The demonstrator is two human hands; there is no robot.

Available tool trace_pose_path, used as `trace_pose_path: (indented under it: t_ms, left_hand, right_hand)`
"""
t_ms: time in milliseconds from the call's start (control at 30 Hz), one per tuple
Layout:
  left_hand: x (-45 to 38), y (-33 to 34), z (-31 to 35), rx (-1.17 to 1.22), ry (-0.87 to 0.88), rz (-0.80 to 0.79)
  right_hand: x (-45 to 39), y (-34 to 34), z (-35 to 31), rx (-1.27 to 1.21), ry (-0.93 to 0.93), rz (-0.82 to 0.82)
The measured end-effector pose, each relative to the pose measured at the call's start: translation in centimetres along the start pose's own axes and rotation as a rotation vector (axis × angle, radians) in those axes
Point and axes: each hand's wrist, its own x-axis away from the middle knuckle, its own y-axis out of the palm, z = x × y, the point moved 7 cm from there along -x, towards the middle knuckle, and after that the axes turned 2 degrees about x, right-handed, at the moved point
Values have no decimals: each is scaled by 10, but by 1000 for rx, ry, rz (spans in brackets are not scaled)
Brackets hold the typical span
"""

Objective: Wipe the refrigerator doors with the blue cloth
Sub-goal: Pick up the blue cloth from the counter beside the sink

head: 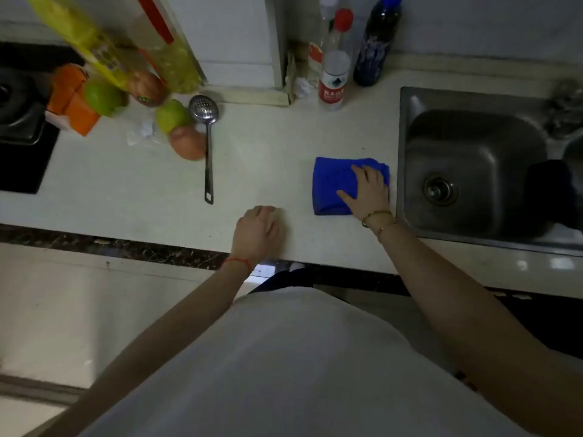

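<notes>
A folded blue cloth lies flat on the pale countertop, just left of the sink. My right hand rests palm down on the cloth's right half, fingers spread over it. My left hand sits loosely curled on the counter near its front edge, left of the cloth, holding nothing. No refrigerator door is in view.
A steel sink lies to the right with a dark rag on its edge. A slotted ladle, apples and green fruit, oil bottles, bottles and a stove line the back and left.
</notes>
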Motion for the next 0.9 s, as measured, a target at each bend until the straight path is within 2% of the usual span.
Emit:
trace_pose_path:
  t_ms: [100,233,300,467,633,900]
  left_hand:
    - [-3,1,-1,-81,33,3]
    - [-5,-4,-2,-127,47,-14]
    - [-7,-7,-3,-110,13,-56]
    - [4,-11,-7,27,-70,-38]
    - [37,-14,-18,222,-275,89]
    - [160,25,-22,503,-666,372]
  right_hand:
    - [-4,9,-1,172,33,3]
    - [0,13,-2,220,26,86]
    - [1,13,-3,228,24,115]
    - [5,16,-11,257,-34,115]
    - [13,12,-14,209,-108,76]
    - [79,0,-11,-131,-355,-73]
